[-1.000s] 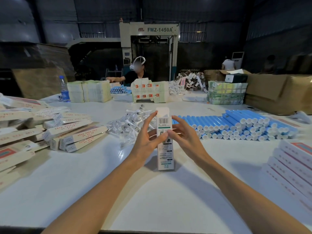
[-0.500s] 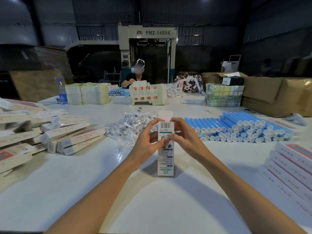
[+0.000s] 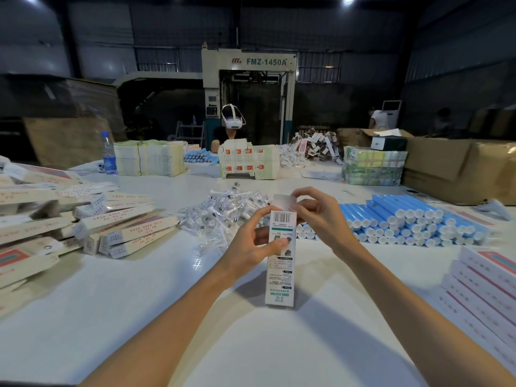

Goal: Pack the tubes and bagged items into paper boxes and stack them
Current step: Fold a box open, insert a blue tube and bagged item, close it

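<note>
Head view: left grip point(image 3: 249, 248), right grip point(image 3: 321, 219) hold paper box point(image 3: 279, 283); tubes point(image 3: 405, 222), bagged items point(image 3: 223, 212) behind.

Both bare forearms are reaching forward from the bottom corners and meeting at centre. The left hand point(image 3: 248, 247) is gripping the box point(image 3: 280, 277) from the left, with the thumb pressing on its front and the fingers curling round its edge. The right hand point(image 3: 321, 219) is pinching the box's top flap with curled fingers.
</note>
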`<state>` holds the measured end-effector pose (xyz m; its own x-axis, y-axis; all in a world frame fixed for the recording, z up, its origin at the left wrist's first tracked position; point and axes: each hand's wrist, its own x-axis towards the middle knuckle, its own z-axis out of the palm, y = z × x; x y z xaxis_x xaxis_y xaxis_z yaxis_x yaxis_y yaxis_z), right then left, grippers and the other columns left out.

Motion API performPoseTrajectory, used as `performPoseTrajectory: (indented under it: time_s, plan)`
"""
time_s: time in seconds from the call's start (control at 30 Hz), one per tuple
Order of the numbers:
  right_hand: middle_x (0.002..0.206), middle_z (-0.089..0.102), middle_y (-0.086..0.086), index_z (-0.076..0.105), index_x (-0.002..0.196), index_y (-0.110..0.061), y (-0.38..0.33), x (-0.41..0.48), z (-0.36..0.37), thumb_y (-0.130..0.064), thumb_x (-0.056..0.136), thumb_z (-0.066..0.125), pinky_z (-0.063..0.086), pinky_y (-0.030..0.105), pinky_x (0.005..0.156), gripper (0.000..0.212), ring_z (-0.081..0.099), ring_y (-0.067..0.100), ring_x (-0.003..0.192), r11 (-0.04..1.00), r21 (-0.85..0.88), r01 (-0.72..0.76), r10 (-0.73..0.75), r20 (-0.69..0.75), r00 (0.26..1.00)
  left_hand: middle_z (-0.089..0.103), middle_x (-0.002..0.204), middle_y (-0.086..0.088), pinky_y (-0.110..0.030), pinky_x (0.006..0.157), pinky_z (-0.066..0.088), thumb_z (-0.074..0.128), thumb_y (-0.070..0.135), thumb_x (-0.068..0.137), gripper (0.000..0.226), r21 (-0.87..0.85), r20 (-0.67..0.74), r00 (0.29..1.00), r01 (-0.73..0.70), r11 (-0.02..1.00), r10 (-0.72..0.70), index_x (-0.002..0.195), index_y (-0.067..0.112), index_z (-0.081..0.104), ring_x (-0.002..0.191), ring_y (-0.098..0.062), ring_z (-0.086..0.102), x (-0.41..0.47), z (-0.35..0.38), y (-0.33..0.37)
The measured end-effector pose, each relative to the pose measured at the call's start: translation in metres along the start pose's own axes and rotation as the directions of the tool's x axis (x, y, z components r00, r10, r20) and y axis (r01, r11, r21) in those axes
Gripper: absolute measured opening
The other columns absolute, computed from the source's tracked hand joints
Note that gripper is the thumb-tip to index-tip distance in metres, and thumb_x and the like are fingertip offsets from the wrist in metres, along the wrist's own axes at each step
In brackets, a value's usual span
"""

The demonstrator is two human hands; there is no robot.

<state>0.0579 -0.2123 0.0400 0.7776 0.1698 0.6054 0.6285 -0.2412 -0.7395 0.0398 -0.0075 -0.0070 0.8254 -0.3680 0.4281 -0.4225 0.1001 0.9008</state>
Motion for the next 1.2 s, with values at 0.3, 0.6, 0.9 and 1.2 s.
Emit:
performPoseTrajectory:
  time_s: [0.3, 0.6, 0.9, 1.2]
  plan:
    - [0.095, 0.076, 0.004, 0.066, 0.106, -0.011, 0.011, -0.003, 0.002, -0.005, 0.103, 0.062, 0.061, 0.031, 0.069, 0.008, 0.074, 0.019, 0.085, 0.998, -0.016, 0.064, -0.064, 0.005, 0.998, 0.079, 0.119, -0.01, -0.033, 0.084, 0.062, 0.076, 0.006, 0.098, 0.058, 0.002, 0.023, 1.0, 0.016, 1.0, -0.017, 0.145, 0.027, 0.049, 0.108, -0.027, 0.077, 0.0, 0.001, -0.001]
    - [0.091, 0.078, 0.011, 0.064, 0.105, -0.01, 0.007, 0.001, -0.004, -0.013, 0.103, 0.065, 0.065, 0.041, 0.068, 0.004, 0.077, 0.027, 0.085, 0.999, 0.051, -0.003, 0.002, 0.026, 1.0, 0.078, 0.121, -0.006, -0.032, 0.085, 0.061, 0.079, 0.016, 0.096, 0.056, 0.009, 0.055, 0.998, 0.01, 1.0, -0.01, 0.138, 0.045, 0.056, 0.11, -0.024, 0.076, -0.001, 0.001, -0.001]
    - [0.089, 0.077, 0.002, 0.07, 0.101, -0.008, 0.012, -0.001, -0.009, -0.005, 0.102, 0.065, 0.065, 0.041, 0.073, 0.006, 0.077, 0.021, 0.087, 0.997, -0.066, 0.038, -0.032, 0.095, 0.995, 0.079, 0.12, -0.012, -0.033, 0.084, 0.061, 0.076, 0.009, 0.098, 0.059, -0.013, 0.086, 0.996, 0.032, 0.999, -0.031, 0.146, 0.034, 0.052, 0.107, -0.026, 0.077, -0.002, 0.001, -0.003]
    - [0.099, 0.08, 0.012, 0.079, 0.098, -0.018, 0.001, -0.006, -0.005, -0.021, 0.1, 0.071, 0.062, 0.03, 0.075, 0.009, 0.077, 0.024, 0.094, 0.945, 0.279, -0.172, 0.165, 0.048, 0.985, 0.079, 0.119, -0.01, -0.034, 0.085, 0.061, 0.075, 0.013, 0.1, 0.064, 0.041, 0.094, 0.996, -0.005, 0.999, 0.001, 0.147, 0.041, 0.042, 0.104, -0.027, 0.077, -0.003, 0.0, 0.0]
